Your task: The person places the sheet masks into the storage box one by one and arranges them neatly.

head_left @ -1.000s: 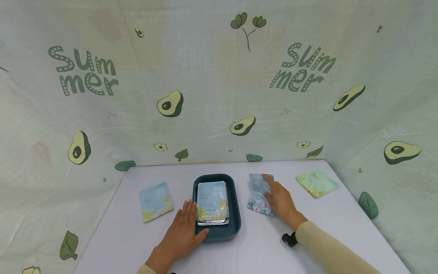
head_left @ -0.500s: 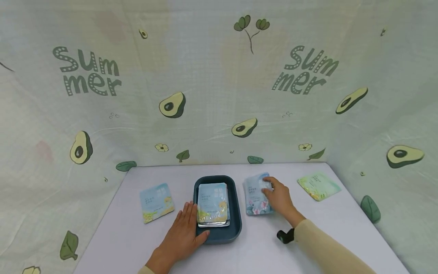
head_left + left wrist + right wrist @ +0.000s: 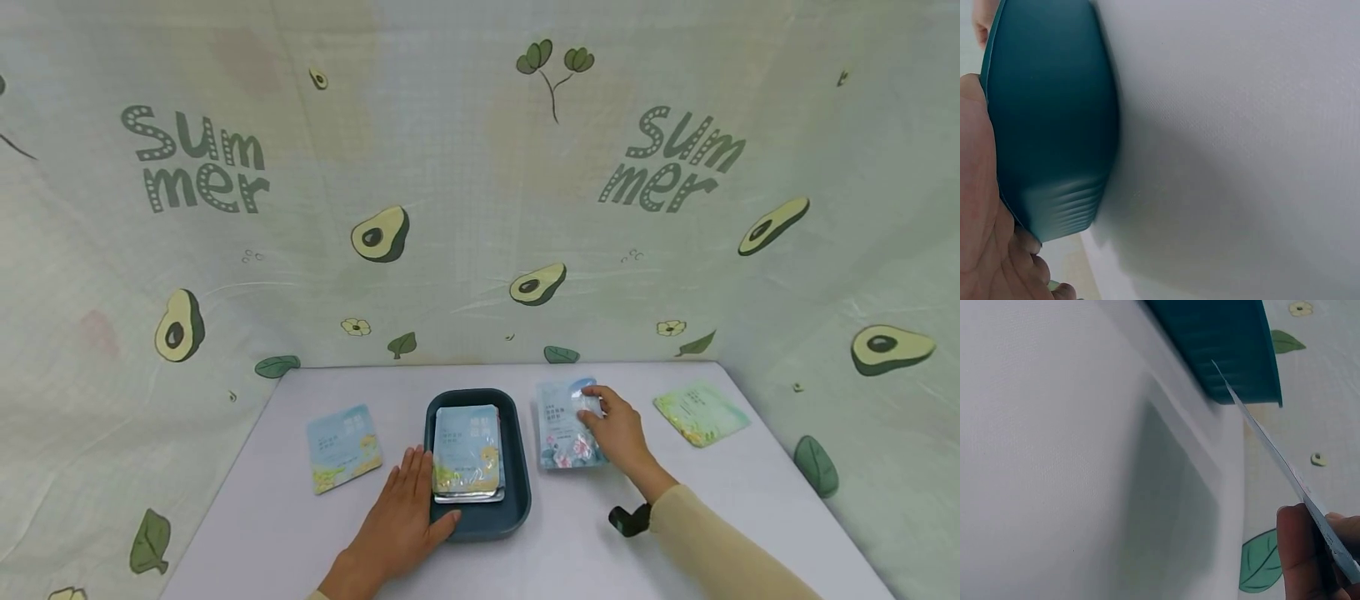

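The person's right grip point(image 3: 618, 425) pinches the floral packet point(image 3: 561, 425) by its right edge, fingers on one side and thumb on the other. The packet is raised clear of the desk point(image 3: 555, 550), right of the tray point(image 3: 483, 525); the right wrist view shows it edge-on, with a broad shadow below. Holding only the edge probably suits so thin a packet: it keeps the printed face uncovered and leaves the side toward the tray free of fingers.

The left grip point(image 3: 401, 508) grasps nothing. It lies along the tray's left wall, fingers extended toward the far side and thumb crossing the near left corner, most likely to keep the light tray from sliding. Inside, a stack point(image 3: 467, 450) of packets lies toward the far end, with bare floor at the near end; its edges are roughly aligned, perhaps so that it sits tidily.

On the desk, the blue packet point(image 3: 345, 448) lies flat and slightly turned, left of the tray, while the green packet point(image 3: 702, 414) lies at the far right; both seem spread out so that each can be reached alone.

The right forearm slants in from the near right, the left from the near left, each wrist fairly straight.
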Motion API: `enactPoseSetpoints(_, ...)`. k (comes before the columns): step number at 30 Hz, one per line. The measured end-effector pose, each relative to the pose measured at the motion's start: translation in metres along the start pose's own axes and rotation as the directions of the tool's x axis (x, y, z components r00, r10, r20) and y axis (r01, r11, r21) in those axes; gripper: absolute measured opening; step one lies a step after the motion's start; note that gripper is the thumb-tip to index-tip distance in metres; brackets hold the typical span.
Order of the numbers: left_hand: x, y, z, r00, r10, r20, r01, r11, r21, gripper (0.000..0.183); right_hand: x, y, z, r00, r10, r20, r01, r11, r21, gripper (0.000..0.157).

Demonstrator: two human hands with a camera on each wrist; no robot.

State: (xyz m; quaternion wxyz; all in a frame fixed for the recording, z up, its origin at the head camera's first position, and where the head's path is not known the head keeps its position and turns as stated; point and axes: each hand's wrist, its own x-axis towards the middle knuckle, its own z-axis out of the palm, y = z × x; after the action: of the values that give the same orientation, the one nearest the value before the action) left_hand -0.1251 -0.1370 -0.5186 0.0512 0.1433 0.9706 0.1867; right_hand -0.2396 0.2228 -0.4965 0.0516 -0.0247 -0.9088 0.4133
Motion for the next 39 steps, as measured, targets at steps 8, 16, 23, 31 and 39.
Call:
enactPoseSetpoints(8, 0.000, 0.000, 0.002, 1.000, -0.008, -0.025, 0.008, 1.000, 0.005, 0.099, 0.000, -0.008, -0.001, 0.999, -0.039, -0.017, 0.039, 0.999, 0.019, 0.040)
enactPoseSetpoints(16, 0.000, 0.003, 0.001, 0.999, -0.024, -0.032, 0.024, 1.000, 0.001, 0.100, -0.002, -0.037, 0.003, 0.996, -0.029, -0.082, 0.038, 0.993, 0.116, 0.040)
enactPoseSetpoints(23, 0.000, 0.002, 0.001, 0.999, -0.023, -0.024, 0.023, 1.000, 0.002, 0.101, -0.012, -0.065, 0.026, 0.997, -0.049, -0.067, 0.063, 0.973, 0.221, 0.039)
enactPoseSetpoints(31, 0.000, 0.003, 0.001, 1.000, -0.017, -0.017, 0.017, 1.000, 0.002, 0.100, -0.026, -0.086, 0.065, 0.996, -0.083, 0.012, 0.078, 0.971, 0.224, 0.035)
enactPoseSetpoints(39, 0.000, 0.002, 0.001, 1.000, -0.019, 0.002, 0.019, 1.000, -0.006, 0.102, -0.031, -0.097, 0.092, 0.987, -0.119, 0.105, 0.093, 0.969, 0.227, 0.031)
